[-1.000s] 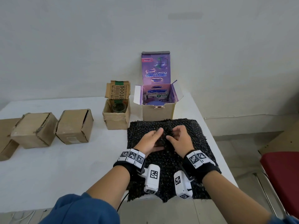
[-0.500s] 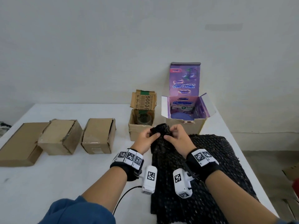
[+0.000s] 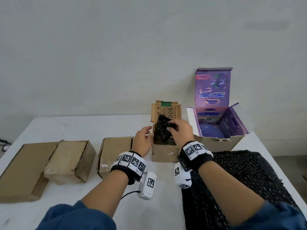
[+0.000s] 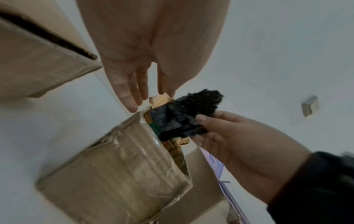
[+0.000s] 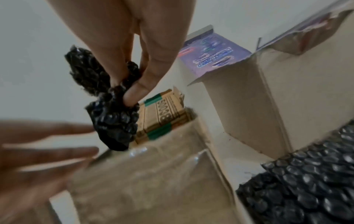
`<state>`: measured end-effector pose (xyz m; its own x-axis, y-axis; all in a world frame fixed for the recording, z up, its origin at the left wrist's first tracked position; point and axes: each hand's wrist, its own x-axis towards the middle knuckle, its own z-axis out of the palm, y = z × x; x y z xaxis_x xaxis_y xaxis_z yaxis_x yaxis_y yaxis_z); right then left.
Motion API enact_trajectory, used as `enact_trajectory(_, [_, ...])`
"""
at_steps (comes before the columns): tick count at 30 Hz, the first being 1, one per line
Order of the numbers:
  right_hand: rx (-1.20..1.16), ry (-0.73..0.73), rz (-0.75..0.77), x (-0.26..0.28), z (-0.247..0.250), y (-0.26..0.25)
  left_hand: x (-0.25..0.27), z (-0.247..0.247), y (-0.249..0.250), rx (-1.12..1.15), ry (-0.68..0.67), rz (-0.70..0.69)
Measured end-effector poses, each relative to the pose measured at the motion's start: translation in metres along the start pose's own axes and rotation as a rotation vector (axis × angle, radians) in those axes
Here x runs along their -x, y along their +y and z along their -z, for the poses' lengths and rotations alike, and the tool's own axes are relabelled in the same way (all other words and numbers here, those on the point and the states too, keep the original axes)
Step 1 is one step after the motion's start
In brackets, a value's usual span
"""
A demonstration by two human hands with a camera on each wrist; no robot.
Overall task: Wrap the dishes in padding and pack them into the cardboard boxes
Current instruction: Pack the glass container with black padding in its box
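Observation:
A bundle wrapped in black bubble wrap (image 3: 162, 130) hangs partly inside the small open cardboard box (image 3: 164, 152), whatever it holds is hidden. My right hand (image 3: 180, 130) pinches the top of the bundle (image 5: 113, 115) between thumb and fingers (image 4: 205, 119). My left hand (image 3: 143, 138) is beside the box's left wall, fingers straight and loose (image 4: 132, 97), holding nothing. The box's printed flap (image 3: 167, 111) stands up behind the bundle. A flat sheet of black bubble wrap (image 3: 240, 180) lies on the table to the right.
A larger open box with a purple lining (image 3: 221, 128) holds a blue-purple round object (image 3: 211, 132) at the back right. Three closed cardboard boxes (image 3: 69, 161) (image 3: 113, 153) (image 3: 21, 170) lie on the white table (image 3: 83, 128) to the left. The table's right edge is close.
Both hands lifted the wrapped bundle off the sheet and carried it over to the small box. The left hand has let go; the right hand alone holds it now.

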<state>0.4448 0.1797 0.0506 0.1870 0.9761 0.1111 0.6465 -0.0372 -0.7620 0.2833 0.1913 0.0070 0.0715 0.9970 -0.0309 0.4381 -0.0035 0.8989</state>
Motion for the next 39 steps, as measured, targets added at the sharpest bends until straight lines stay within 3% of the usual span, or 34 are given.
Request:
enact_trajectory(7, [0.387,-0.404,0.134,-0.006,-0.037,0.007,-0.009,-0.001,-0.013,-0.021,-0.092,-0.026])
enact_trajectory(14, [0.617,-0.567,0.155,0.004,-0.043,0.007,-0.008,-0.001,-0.019,-0.073,-0.099,-0.095])
enact_trajectory(17, [0.71,-0.581,0.178,0.011,-0.049,0.014,-0.007,-0.002,-0.02,-0.115,-0.115,-0.084])
enact_trajectory(21, [0.465,-0.535,0.167,0.009,-0.033,0.012,-0.007,-0.002,-0.018,-0.168,-0.108,-0.099])
enact_trajectory(29, [0.229,-0.301,0.188,0.033,0.054,0.03,0.028,-0.03,0.016,-0.224,0.174,-0.241])
enact_trajectory(33, [0.239,-0.335,0.147,0.062,0.103,0.059,0.065,-0.066,0.038,-0.178,0.061,-0.245])
enact_trajectory(39, [0.34,-0.462,0.044,0.113,0.158,0.118,0.126,-0.127,0.048,-0.184,-0.173,-0.058])
